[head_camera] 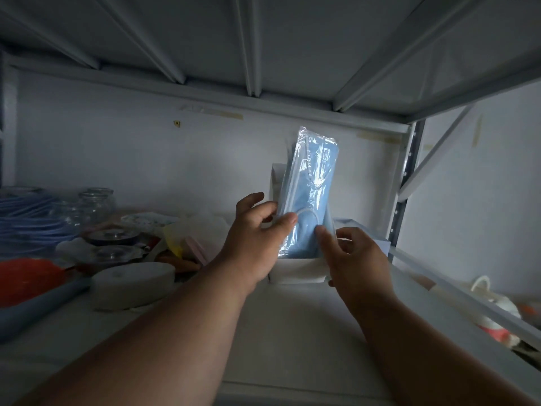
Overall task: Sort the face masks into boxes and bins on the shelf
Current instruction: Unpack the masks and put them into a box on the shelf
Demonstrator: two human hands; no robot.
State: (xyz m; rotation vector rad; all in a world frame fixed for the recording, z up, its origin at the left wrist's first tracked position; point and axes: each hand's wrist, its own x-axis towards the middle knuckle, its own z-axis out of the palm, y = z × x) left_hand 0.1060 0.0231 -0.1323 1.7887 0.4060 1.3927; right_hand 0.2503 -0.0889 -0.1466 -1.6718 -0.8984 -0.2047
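I see the wrapped blue mask pack (310, 194) standing upright in the open white box (295, 271) at the shelf's right end — left hand (257, 232) pinching its lower edge, right hand (351, 256) gripping its bottom corner. The slick film could slip; the tall pack could tip the box.

A single head-worn wide-angle camera is looking forward and slightly upward into a shelf (292, 332) bay, sitting close to it. The underside of the upper shelf (263, 48) is filling the frame from ten to two o'clock, the back wall (146, 153) is lying at centre, and both forearms are entering from five and seven o'clock. No second view is sharing the scene.
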